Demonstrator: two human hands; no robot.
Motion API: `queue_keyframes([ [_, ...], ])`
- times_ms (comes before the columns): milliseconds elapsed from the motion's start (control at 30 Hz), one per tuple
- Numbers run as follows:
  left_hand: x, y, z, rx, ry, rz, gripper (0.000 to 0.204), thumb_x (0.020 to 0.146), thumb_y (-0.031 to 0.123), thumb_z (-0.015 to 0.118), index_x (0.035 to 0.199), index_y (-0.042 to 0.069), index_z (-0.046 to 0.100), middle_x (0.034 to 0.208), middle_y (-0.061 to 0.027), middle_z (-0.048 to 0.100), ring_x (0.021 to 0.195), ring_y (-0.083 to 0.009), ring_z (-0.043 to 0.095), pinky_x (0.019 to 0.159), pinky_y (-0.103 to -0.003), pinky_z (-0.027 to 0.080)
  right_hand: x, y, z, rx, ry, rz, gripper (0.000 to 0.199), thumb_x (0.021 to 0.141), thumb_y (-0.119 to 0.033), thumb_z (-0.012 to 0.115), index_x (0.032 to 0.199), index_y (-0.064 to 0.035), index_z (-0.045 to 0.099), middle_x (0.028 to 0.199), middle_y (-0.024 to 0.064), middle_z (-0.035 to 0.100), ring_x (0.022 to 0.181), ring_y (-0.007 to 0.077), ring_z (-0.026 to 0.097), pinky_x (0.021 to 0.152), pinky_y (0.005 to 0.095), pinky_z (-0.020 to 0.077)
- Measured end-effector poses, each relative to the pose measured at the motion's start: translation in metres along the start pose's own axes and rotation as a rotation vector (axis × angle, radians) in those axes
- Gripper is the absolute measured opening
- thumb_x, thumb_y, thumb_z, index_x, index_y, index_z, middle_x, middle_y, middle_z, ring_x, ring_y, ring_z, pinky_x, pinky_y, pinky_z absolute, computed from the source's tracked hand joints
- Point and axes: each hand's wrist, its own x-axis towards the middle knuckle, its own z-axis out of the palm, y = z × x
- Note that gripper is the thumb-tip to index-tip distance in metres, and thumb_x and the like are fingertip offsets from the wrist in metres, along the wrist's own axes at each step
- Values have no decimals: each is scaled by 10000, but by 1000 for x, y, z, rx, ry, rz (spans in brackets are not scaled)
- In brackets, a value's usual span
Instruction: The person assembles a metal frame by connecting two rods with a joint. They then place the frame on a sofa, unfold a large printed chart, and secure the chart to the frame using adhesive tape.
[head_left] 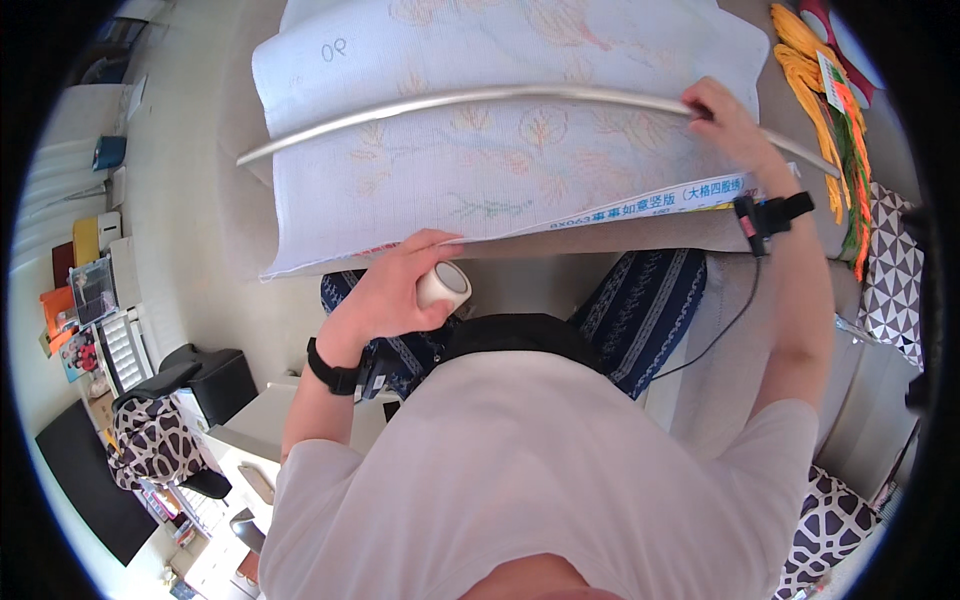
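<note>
A whitish cross-stitch canvas (420,195) with a faint coloured pattern is spread in front of me; its near edge carries a printed strip. Across it lies a long, thin silvery rod (480,97), which looks curved in this wide view. My right hand (728,125) has its fingers closed around the rod near its right end. At the canvas's near edge, my left hand (390,285) holds a roll of white tape (438,290) between thumb and palm. Its fingertips rest on the canvas edge. Both wrists wear black straps with small devices.
Bundles of orange, yellow and green embroidery thread (800,75) lie to the far right. A patterned cushion (893,275) is nearer on that side. A cable (715,335) runs from my right wrist strap. At left are a black chair (205,380) and a cluttered desk.
</note>
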Motion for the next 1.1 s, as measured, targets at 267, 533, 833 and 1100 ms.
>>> queue_keyframes([
  [267, 13, -7, -33, -38, 35, 48, 440, 644, 115, 621, 1077, 38, 599, 1068, -154, 574, 1003, -325, 557, 891, -353, 448, 1, 15, -22, -362, 228, -37, 268, 852, -149, 578, 1097, -43, 585, 1049, 97, 582, 1003, 266, 559, 887, 366, 434],
  [533, 61, -11, -66, -91, 11, -40, 368, 733, 167, 549, 1064, 13, 597, 1053, -94, 562, 967, -222, 547, 882, -301, 434, -33, -82, -16, -349, 184, -215, 283, 887, -278, 566, 1069, -68, 621, 845, 109, 616, 956, 286, 576, 948, 408, 391],
  [833, 58, -9, -64, -75, 28, -104, 428, 737, 238, 554, 1118, 50, 604, 1125, -67, 548, 1023, -196, 537, 916, -289, 418, -34, -89, 28, -195, 247, -127, 358, 843, -331, 627, 1098, -82, 593, 993, 99, 602, 962, 282, 567, 912, 401, 395],
  [1100, 60, -16, -47, -136, 268, 108, 325, 762, 146, 566, 1063, 30, 605, 1228, -96, 509, 1079, -214, 521, 906, -308, 434, -27, -59, 55, -180, 187, -8, 368, 847, -364, 615, 1055, -62, 575, 973, 90, 600, 896, 265, 574, 834, 379, 391],
])
